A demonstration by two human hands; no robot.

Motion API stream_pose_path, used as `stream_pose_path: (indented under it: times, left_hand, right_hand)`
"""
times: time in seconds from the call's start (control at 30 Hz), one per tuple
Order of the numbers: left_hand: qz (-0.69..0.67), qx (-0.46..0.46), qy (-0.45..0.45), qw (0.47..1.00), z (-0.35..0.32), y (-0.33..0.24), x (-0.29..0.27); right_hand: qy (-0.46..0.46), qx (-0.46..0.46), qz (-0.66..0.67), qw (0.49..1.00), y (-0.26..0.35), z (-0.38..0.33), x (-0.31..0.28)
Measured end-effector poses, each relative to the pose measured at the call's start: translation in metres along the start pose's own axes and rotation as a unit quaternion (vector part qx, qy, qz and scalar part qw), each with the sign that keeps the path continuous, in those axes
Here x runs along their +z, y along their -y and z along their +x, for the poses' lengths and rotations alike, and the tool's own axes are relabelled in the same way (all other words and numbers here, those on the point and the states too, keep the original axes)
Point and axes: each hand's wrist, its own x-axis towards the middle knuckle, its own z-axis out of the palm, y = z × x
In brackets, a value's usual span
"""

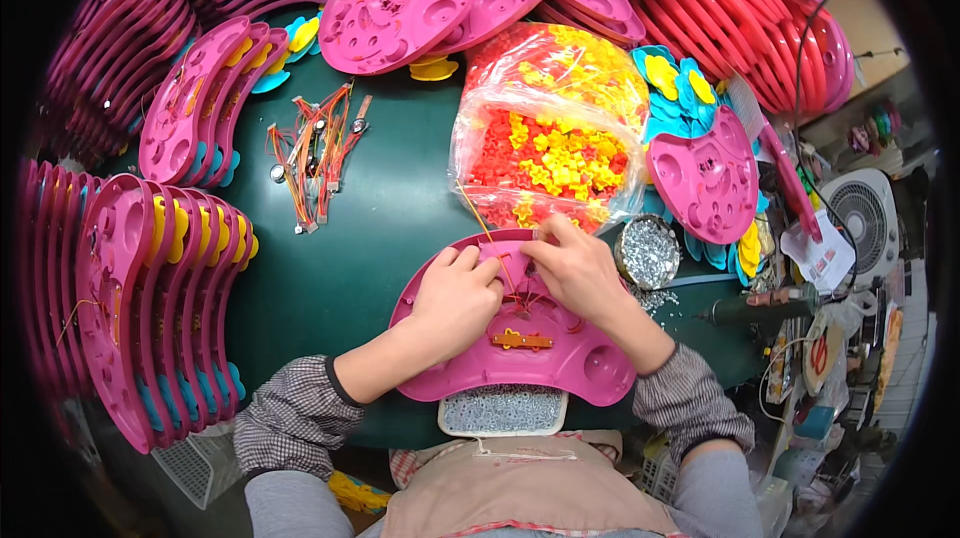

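In the head view, the only one here, my pink panel (455,363) lies right in front of me on the green table (350,308), hollow side up, presumably so I can get at its inside. My left hand (450,296) rests over its upper left part with fingers curled inward, maybe to steady it; I cannot tell whether they grip anything. My right hand (578,266) meets it from the other side, thumb and forefinger bent close together by the upper edge, but what they pinch, if anything, is hidden. A thin orange wire (474,210) sticks up between them past the edge, and a brown strip (521,341) sits lower in the hollow. Small silvery bits (648,246) sit just beside my right hand, and more fill the tray (503,431) at the panel's near edge, probably for a short reach. Beyond lies an open bag (500,58) of red and yellow stars (570,163). The wire bundle (315,153) lies apart at left, likely to avoid tangles, and panels stand stacked (175,308) on edge, which seems to save room.
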Motion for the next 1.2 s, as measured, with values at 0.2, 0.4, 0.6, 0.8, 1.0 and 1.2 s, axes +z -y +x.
stream_pose_path:
  times: [0.2,0.4,0.6,0.8,1.0,1.2]
  left_hand:
    - [-0.054,-0.015,-0.025,0.998,-0.011,-0.001,-0.006]
    - [0.067,0.042,-0.106,0.991,0.034,0.028,-0.007]
    - [-0.072,0.037,-0.140,0.987,-0.011,-0.019,-0.020]
    - [-0.175,-0.076,-0.061,0.980,-0.064,-0.041,-0.024]
    - [-0.154,-0.115,-0.104,0.976,-0.108,-0.042,-0.018]
    - [-0.164,-0.074,-0.087,0.980,-0.109,-0.041,-0.019]
  right_hand:
    - [-0.097,0.033,0.112,0.988,-0.001,-0.023,-0.003]
    - [-0.061,0.098,0.090,0.989,0.013,-0.054,-0.021]
    - [-0.057,0.093,0.077,0.991,0.010,-0.066,-0.016]
    - [-0.071,0.055,0.058,0.994,0.005,-0.069,-0.004]
    - [-0.059,0.044,0.042,0.996,0.006,-0.070,-0.003]
    - [0.020,0.089,0.088,0.992,0.000,-0.070,-0.012]
